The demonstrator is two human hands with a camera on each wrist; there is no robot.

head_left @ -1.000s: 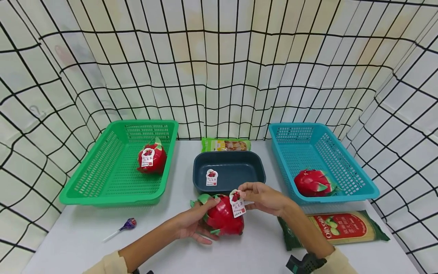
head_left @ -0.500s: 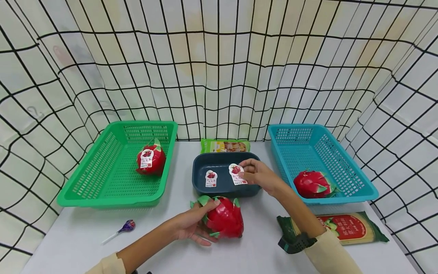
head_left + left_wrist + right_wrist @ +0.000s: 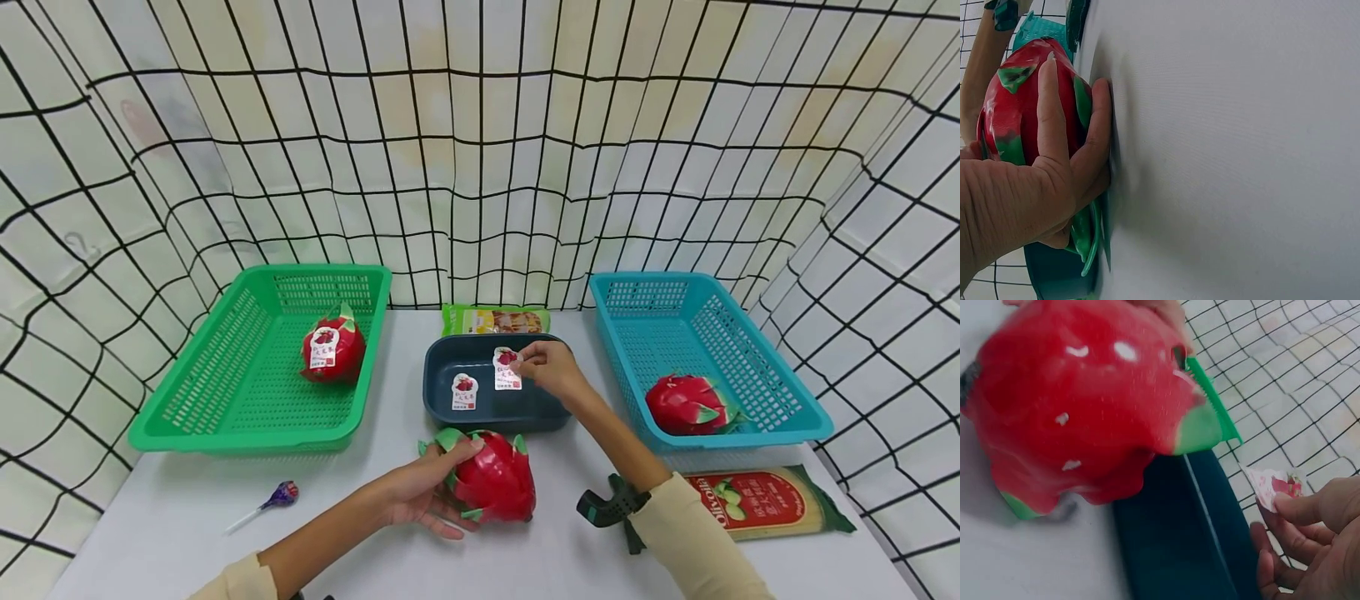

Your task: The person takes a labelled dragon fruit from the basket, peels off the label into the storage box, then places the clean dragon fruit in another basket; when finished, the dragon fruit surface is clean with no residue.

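My left hand [image 3: 422, 490] grips a red dragon fruit [image 3: 501, 482] with green leaf tips on the white table, thumb over its top and fingers along its side. In the left wrist view the fruit [image 3: 1025, 109] lies under the fingers. Between thumb and fingers, my right hand [image 3: 553, 368] pinches a white dragon fruit label [image 3: 506, 379] over the dark blue tray [image 3: 435, 371]. A second label [image 3: 464, 392] lies at the tray's left. From the right wrist, the pinched label [image 3: 1279, 485] shows beside the tray, and no label is seen on the held fruit.
A green basket [image 3: 247, 442] at left holds a labelled dragon fruit [image 3: 341, 350]. The blue basket [image 3: 780, 429] at right holds an unlabelled-looking one [image 3: 686, 404]. A lollipop [image 3: 281, 495], a pasta-like pack [image 3: 772, 500] and a green snack packet [image 3: 495, 319] lie around. Black wire mesh encloses the table.
My right hand has taken the label from against the held fruit, moving up and away until it is over the tray. The left hand and its dragon fruit stay in place.
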